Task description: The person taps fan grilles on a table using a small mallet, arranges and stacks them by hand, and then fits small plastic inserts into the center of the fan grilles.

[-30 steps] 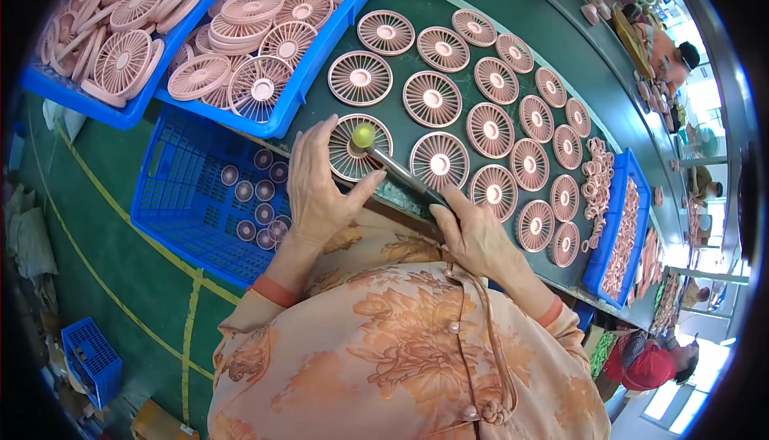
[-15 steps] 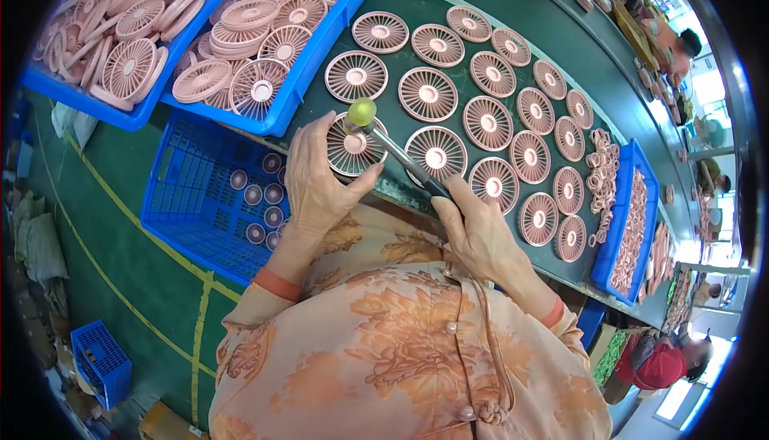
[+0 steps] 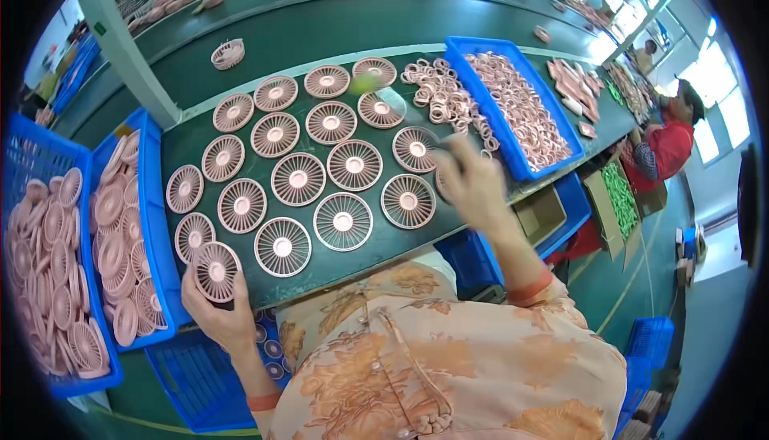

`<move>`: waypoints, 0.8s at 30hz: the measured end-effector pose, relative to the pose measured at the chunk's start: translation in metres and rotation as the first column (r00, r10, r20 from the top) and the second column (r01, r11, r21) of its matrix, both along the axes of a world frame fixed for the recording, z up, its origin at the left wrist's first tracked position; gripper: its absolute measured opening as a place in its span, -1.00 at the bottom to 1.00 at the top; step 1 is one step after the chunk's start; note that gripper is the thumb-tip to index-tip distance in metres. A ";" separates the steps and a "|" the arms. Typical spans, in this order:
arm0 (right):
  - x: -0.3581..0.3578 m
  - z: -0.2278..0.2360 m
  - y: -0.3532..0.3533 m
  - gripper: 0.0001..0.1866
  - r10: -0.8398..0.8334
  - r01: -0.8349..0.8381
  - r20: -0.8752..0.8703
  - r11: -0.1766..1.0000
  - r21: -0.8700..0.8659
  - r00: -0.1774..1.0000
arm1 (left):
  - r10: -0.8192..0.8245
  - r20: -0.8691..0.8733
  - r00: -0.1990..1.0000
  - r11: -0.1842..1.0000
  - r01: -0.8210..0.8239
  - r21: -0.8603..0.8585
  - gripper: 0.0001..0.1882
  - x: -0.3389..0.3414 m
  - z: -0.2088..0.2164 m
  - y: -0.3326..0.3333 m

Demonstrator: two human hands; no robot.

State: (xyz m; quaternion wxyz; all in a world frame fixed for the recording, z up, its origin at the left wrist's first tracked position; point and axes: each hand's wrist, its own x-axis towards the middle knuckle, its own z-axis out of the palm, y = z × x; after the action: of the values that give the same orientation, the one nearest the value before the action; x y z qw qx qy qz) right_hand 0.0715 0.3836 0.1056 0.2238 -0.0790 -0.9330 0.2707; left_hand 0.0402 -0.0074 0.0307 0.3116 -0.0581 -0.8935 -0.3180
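Note:
At the near left edge of the green table, my left hand (image 3: 220, 312) grips a pink spoked plastic disc (image 3: 216, 272) by its rim, tilted up. Its fingers close around the disc's two sides. Over the right part of the table, my right hand (image 3: 474, 187), smeared by motion, is closed on a small mallet (image 3: 370, 84). The yellow-green mallet head is blurred above the far rows, and its handle hardly shows. Several more spoked discs (image 3: 343, 221) lie flat in rows between my hands, each with a pale round centre.
Two blue crates of discs (image 3: 158, 232) stand left. Beyond my right hand are loose pink rings (image 3: 439, 91) and a blue tray of rings (image 3: 525, 111). A blue basket (image 3: 184, 376) sits below the table. A person in red (image 3: 671, 139) is at the far right.
The view has swung toward the right. My left hand has taken hold of a disc that lay on the table and raised it. My right hand has moved the mallet away from it, rightward.

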 end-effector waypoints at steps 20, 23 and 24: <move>0.016 -0.040 -0.009 -0.02 -0.079 0.004 0.205 0.939 0.343 0.975 | -0.155 0.438 0.885 0.856 0.342 -0.387 0.44 -0.043 0.030 0.024; -0.005 -0.043 -0.029 0.00 0.099 -0.156 0.216 0.952 0.265 0.971 | -0.161 0.451 0.878 0.836 0.364 -0.411 0.46 -0.042 0.027 0.028; -0.017 -0.044 -0.039 0.00 0.159 -0.204 0.215 0.956 0.209 0.964 | -0.155 0.454 0.877 0.835 0.362 -0.415 0.45 -0.041 0.025 0.027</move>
State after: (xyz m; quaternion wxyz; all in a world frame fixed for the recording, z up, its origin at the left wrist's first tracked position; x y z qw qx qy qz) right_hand 0.0549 0.3442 0.0620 0.1125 0.0075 -0.9787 0.1716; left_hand -0.0006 0.0195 0.0558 0.0492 -0.1912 -0.9720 -0.1273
